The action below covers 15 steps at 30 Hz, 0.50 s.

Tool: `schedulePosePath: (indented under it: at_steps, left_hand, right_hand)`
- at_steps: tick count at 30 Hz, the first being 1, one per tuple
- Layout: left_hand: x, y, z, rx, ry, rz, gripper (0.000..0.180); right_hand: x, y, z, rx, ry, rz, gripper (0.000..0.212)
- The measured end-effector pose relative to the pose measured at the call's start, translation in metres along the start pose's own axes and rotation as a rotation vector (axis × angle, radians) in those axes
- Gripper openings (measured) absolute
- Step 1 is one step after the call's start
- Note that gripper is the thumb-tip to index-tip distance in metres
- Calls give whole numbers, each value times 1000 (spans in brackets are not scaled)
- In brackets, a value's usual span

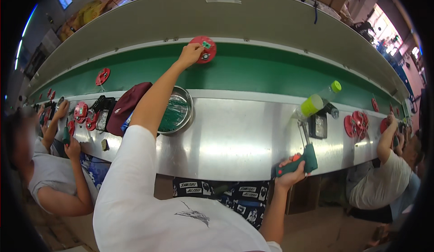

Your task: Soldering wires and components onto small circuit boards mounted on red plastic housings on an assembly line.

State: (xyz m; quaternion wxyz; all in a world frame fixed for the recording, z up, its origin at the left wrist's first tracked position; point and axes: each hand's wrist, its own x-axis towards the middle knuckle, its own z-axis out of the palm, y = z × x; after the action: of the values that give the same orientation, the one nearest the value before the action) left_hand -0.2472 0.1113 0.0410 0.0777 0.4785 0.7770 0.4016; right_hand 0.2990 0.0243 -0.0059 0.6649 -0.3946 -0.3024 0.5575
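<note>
My left arm reaches across the steel table to the green belt. There my left hand (192, 54) is closed on a round red disc (209, 55), its fingertips at a small green part on the disc's face. Near the table's front edge my right hand (290, 174) grips a dark green powered screwdriver (309, 159) with an orange button. The tool's long thin shaft points away from me, toward a clear bottle (311, 106) with a yellow-green cap and label. Under my left forearm, a round steel bowl (190, 116) holds many small green pieces.
A maroon cap (129, 105) and black trays lie left of the bowl. A black box (318, 126) stands beside the bottle. Red discs (356, 124) lie to the right; another (102, 76) is on the belt (266, 66). Co-workers sit on both sides. A tall panel rises behind the belt.
</note>
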Motion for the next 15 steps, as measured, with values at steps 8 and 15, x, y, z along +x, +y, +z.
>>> schedulePosePath:
  at_steps: [8, 15]
  left_hand:
    - [-149, 97, 33, -324, -392, 138, 22]
    - [-223, 82, 70, -190, -230, 432, 20]
  right_hand:
    - [7, 1, 4, -15, -52, -64, 33]
    - [1, 1, 8, -152, -73, -132, 36]
